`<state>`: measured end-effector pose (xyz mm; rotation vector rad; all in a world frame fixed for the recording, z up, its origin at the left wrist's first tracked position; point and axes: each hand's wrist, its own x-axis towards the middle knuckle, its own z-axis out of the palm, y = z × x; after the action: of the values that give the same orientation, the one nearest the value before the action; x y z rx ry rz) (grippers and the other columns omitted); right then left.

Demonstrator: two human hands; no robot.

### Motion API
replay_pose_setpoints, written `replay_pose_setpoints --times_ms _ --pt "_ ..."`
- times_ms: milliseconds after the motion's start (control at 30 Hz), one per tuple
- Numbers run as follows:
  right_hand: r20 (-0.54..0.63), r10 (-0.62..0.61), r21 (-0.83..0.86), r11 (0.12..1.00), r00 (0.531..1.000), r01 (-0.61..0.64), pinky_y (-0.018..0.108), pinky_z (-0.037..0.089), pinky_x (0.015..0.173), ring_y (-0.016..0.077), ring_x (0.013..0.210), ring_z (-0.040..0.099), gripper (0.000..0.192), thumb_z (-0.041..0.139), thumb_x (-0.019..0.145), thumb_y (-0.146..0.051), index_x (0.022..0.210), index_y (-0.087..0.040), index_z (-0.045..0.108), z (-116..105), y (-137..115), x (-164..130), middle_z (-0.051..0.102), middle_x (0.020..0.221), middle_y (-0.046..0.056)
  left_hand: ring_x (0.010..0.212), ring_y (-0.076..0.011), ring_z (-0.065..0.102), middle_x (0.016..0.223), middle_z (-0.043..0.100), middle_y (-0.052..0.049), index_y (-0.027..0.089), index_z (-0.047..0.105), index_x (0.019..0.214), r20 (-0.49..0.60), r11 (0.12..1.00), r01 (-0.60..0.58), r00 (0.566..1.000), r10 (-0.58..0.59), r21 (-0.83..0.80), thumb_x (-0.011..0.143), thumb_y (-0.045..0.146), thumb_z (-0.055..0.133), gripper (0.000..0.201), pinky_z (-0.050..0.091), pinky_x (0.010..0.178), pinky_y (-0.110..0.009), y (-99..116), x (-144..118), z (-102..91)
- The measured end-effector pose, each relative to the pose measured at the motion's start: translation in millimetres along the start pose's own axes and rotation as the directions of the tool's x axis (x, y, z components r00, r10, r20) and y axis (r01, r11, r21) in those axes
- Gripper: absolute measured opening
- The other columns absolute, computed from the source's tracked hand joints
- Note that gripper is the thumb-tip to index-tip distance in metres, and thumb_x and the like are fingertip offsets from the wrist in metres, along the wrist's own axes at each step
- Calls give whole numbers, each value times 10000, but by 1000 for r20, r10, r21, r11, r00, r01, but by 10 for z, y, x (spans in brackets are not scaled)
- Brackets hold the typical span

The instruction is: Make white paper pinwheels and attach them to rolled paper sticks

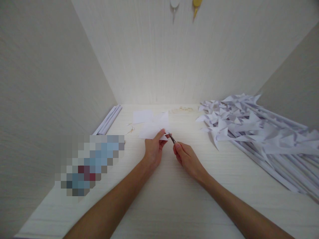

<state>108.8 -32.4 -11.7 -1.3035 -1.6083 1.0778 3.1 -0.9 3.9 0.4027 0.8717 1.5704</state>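
Bench (174, 199): pale wood-grain laminate, matt, fine streaks, smooth w/ soft sheen nr the back. Walls (37, 83): same off-white finish, faint vertical ribbing, matt. Paper piece (153, 129) in left hand (153, 151): thin white sheet, matt, creased, folds show as grey edges. Small tool (171, 138) in right hand (186, 159): dark, looks like metal, slight gloss; too small to tell more. Flat sheet (142, 116) behind: plain white paper, smooth. Pile of folded pinwheels (249, 129) at right: white paper, matt, sharp creases, on rolled paper sticks. Rolled sticks (109, 119) at left: white paper, smooth. Pegs (196, 5) up top: glossy plastic, one yellow, one white.
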Motion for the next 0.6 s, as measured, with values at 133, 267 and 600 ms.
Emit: replay_pose_setpoints --times_ms 133,267,600 --pt "-10 4 -22 1000 1000 -4 226 212 411 95 413 296 414 262 845 -488 551 -212 354 -2 -10 -7 347 447 -43 509 -80 595 630 631 25 132 585 707 -4 1000 7 1000 -7 0 578 83 665 160 455 472 -166 -1 -8 0" --pt "-29 -2 -48 999 1000 1 227 218 412 95 414 303 416 263 842 -487 543 -211 351 1 -12 1 359 445 -40 505 -81 593 627 630 25 127 585 711 -1 1000 9 1000 -9 2 577 85 665 161 456 474 -170 2 -18 5" --pt "-70 22 225 974 997 -6 221 185 382 67 365 237 359 422 780 -507 609 -194 461 4 1 -2 284 422 -86 576 -81 590 658 619 37 155 592 717 7 999 -18 1000 17 45 542 140 708 211 426 503 -177 17 25 -24"
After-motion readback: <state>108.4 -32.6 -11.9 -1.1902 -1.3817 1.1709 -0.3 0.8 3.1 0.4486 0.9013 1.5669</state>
